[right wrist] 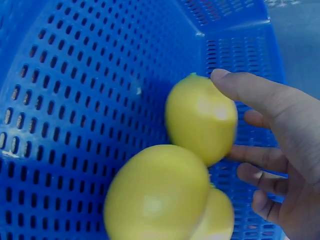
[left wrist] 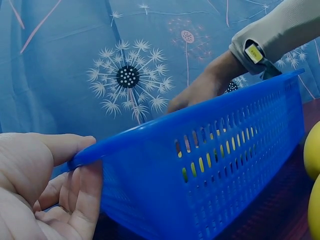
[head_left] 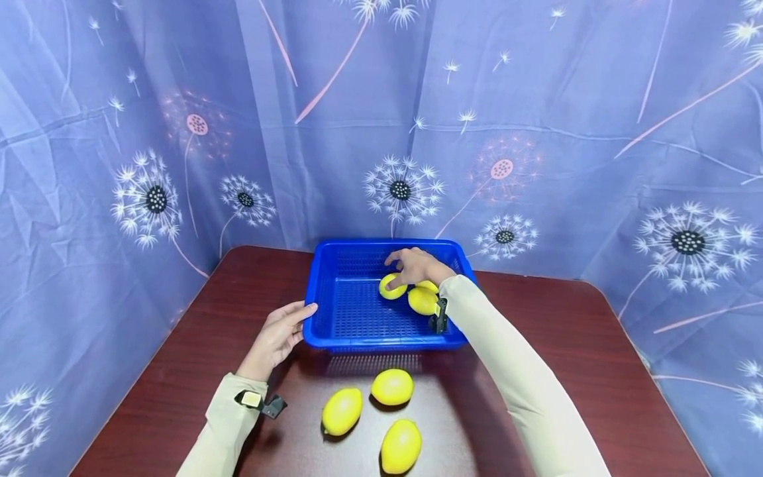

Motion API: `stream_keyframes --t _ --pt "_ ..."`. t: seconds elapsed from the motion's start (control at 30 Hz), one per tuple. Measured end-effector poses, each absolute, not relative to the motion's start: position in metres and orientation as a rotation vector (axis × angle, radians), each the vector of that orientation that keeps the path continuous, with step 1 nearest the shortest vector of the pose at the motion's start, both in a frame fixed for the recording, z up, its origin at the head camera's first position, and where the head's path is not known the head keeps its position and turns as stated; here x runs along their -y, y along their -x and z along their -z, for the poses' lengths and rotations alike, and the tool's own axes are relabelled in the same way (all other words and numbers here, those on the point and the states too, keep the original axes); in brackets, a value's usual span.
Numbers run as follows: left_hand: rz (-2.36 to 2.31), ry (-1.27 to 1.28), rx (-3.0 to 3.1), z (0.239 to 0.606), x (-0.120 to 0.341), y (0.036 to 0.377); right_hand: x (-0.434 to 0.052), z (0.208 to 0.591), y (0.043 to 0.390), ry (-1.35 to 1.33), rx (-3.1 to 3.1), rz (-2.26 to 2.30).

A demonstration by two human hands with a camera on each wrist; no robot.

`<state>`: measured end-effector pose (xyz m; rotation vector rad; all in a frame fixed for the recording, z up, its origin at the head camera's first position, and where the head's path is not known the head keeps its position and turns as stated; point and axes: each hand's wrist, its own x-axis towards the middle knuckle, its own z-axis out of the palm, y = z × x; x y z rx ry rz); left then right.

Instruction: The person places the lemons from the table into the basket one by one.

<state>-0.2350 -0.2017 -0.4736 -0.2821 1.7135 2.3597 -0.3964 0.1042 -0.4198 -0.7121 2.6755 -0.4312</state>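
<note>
blue fabric (head_left: 334, 172) printed with white and pink dandelions (head_left: 400, 190) hangs in folds behind and beside a reddish-brown, wood-grained counter (head_left: 596, 358), glossy with reflected light.

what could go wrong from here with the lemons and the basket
The three loose lemons on the table have nothing visible holding them, so a knock might set them rolling.

The left hand pinches the rim of the blue basket; a tug toward the person might push it into those lemons.

The right hand has its thumb at one lemon inside, which could roll against the two others close by.
</note>
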Motion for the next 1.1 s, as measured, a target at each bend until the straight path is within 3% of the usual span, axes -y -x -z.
stream_keyframes --t 0.63,1.1 --pt "-2.378 0.299 -1.679 0.474 0.201 0.235 -0.122 0.373 0.363 0.734 -2.776 0.568" --pt "-2.368 0.273 -1.665 0.474 0.202 0.233 -0.138 0.348 0.3 0.86 -2.959 0.698"
